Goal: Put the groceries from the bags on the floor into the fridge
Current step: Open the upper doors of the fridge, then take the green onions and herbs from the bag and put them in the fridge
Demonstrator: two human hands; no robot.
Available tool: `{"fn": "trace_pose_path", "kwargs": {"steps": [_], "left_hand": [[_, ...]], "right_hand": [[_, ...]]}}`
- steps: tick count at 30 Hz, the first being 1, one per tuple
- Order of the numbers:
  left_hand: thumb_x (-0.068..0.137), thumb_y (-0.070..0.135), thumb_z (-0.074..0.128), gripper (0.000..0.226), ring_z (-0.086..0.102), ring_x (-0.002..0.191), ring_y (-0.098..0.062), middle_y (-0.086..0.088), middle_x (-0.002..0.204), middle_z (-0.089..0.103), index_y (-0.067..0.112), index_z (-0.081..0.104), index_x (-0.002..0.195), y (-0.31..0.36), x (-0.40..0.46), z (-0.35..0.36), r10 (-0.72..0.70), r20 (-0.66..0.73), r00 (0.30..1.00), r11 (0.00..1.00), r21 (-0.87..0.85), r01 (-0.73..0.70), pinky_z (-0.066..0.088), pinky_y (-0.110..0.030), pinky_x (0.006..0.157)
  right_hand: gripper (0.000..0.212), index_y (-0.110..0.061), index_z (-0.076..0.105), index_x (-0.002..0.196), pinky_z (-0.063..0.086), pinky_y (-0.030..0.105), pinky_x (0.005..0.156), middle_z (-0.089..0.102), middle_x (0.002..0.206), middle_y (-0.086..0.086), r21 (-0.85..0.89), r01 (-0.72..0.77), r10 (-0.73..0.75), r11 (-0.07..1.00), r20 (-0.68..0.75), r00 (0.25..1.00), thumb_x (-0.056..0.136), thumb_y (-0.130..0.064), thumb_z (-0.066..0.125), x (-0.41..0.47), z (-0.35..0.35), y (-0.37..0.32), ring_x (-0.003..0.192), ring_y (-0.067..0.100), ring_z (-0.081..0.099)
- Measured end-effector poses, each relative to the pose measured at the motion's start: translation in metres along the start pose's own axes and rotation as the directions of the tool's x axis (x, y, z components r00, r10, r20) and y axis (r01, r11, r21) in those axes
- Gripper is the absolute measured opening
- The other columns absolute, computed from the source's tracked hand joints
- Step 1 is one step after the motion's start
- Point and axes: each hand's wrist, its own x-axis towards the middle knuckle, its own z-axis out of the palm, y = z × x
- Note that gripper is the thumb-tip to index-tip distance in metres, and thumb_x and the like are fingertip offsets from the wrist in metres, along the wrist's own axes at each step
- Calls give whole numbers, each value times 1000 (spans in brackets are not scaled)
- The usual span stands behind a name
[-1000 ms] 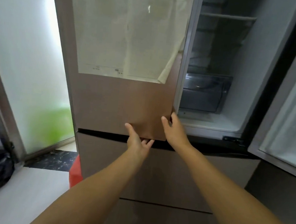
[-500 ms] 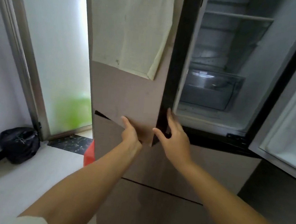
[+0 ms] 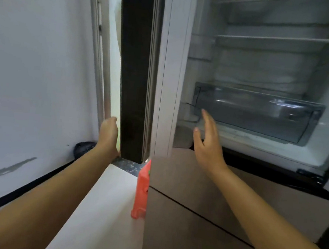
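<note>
Pale floor tiles run from 6 o'clock up toward a white wall at 9 o'clock, which carries a grey smear low down and a dark skirting strip along its foot. At 12 o'clock stands the fridge with its upper compartment open: glass shelves sit toward 1 o'clock and a clear plastic drawer sits at about 2 o'clock, with nothing visible inside it. Below the compartment, brown drawer fronts fill the area from 5 to 6 o'clock.

Seen edge-on near 11 o'clock is the left fridge door, swung wide open, its dark edge facing the camera. Against the outer face of that door lies the left hand; its fingers are hidden behind the door edge, so I cannot tell how far they are curled. Held up in front of the compartment's lower left corner, the right hand has its fingers straight and together, holding nothing.

Beside the fridge's left flank near the centre stands a red plastic object. A black bag lies on the floor at the foot of the wall, partly hidden behind the left forearm, around 9 o'clock.
</note>
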Motion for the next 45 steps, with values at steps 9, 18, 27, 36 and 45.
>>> {"fn": "trace_pose_path", "kwargs": {"steps": [9, 18, 27, 36, 45], "left_hand": [[93, 35, 49, 75, -12, 148, -20, -6, 160, -11, 25, 2, 152, 49, 4, 14, 776, 390, 495, 157, 641, -751, -2, -55, 116], [88, -7, 40, 75, 3, 148, -29, -15, 159, -6, 15, 7, 152, 59, 120, -42, 785, 327, 525, 204, 664, -719, 21, -38, 116], [94, 0, 39, 76, 23, 141, -26, -5, 159, -16, 26, -4, 151, 51, 162, -59, 730, 376, 570, 212, 669, -712, 49, -38, 79], [97, 13, 44, 74, 25, 143, -28, -3, 161, -9, 28, -5, 151, 59, 148, -72, 620, 417, 664, 206, 730, -651, 45, -41, 95], [99, 18, 43, 42, 43, 129, -25, -12, 140, 48, 9, 41, 139, -31, 13, -171, 378, 283, 881, 342, 842, -417, 32, -31, 103]], "right_hand": [[55, -10, 38, 143, 11, 56, 117, 37, 149, 12, -219, 309, -256, 926, 238, 937, 89, -24, 36, 27, 105, -26, 142, 26, 27], [35, -15, 49, 132, 6, 47, 118, 52, 127, 5, -357, 300, -177, 885, 339, 924, 99, -25, 42, 78, 136, -23, 127, 24, 39], [32, -12, 54, 127, 3, 56, 116, 56, 119, 7, -369, 293, -219, 882, 230, 948, 96, -11, 46, 84, 176, -28, 121, 27, 44], [50, -16, 32, 144, -4, 52, 117, 34, 148, 5, -390, 312, -153, 866, 387, 909, 96, -11, 43, 83, 161, -38, 141, 20, 21], [45, -12, 47, 135, 16, 54, 115, 38, 148, 10, -245, 517, -286, 820, 608, 741, 91, -17, 52, -31, 188, -35, 141, 28, 30]]}}
